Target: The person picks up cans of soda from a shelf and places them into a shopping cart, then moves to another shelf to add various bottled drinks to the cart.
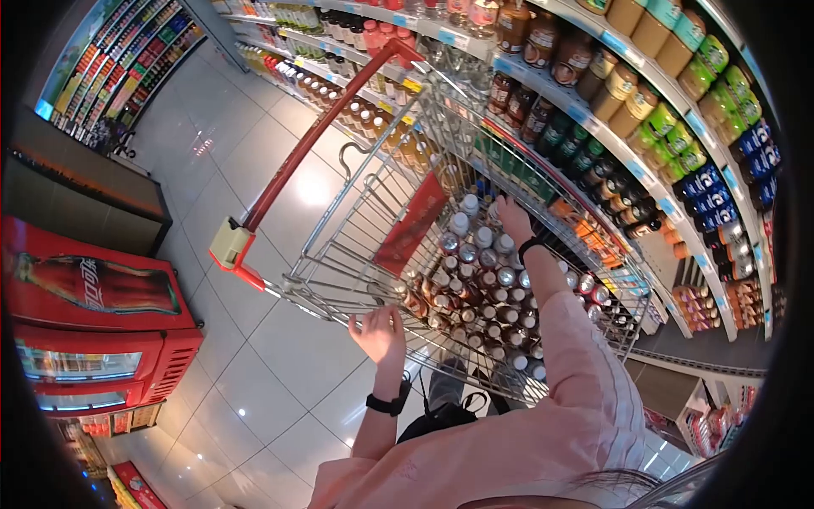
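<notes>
A metal shopping cart [326,225] with a red handle stands in front of me, its floor covered by many upright bottles [475,314], mostly brown with pale caps. Taller white-capped bottles [459,224] cluster toward the shelf side. My right hand [514,220] is down inside the cart among these, its fingers curled at a pale-topped bottle [493,210]; the fingertips are partly hidden. My left hand [379,336] is raised beside the cart's near wire side, fingers loosely bent and apart, holding nothing. Several cans [587,285] lie near my right forearm.
Curved-looking drink shelves [585,110] run close along the cart's far side. A red drinks cooler [97,314] stands at the left, below a dark counter [85,199]. Tiled floor [246,314] lies between the cooler and the cart. A red sign [409,225] hangs in the cart.
</notes>
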`<state>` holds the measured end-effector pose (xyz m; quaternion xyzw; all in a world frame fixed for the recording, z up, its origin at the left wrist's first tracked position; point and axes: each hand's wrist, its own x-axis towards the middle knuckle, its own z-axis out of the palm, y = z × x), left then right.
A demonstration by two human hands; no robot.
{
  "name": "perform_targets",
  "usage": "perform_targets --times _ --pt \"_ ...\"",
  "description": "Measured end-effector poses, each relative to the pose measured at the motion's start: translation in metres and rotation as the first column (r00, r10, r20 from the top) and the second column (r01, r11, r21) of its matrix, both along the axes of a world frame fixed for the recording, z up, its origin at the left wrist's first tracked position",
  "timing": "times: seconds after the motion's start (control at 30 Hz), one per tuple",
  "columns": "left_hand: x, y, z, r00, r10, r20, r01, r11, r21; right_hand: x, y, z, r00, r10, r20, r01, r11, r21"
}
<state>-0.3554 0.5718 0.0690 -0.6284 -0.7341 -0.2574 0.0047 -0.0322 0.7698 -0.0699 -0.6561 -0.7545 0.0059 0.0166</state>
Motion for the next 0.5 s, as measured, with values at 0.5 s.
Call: perform_targets --times 0.5 --pt "0.004 0.003 0.003 0.999 -0.001 -0.049 -0.005 0.993 -0.117 -0.019 0.016 -0.069 0.965 -0.26 -0.034 0.229 0.896 -0.38"
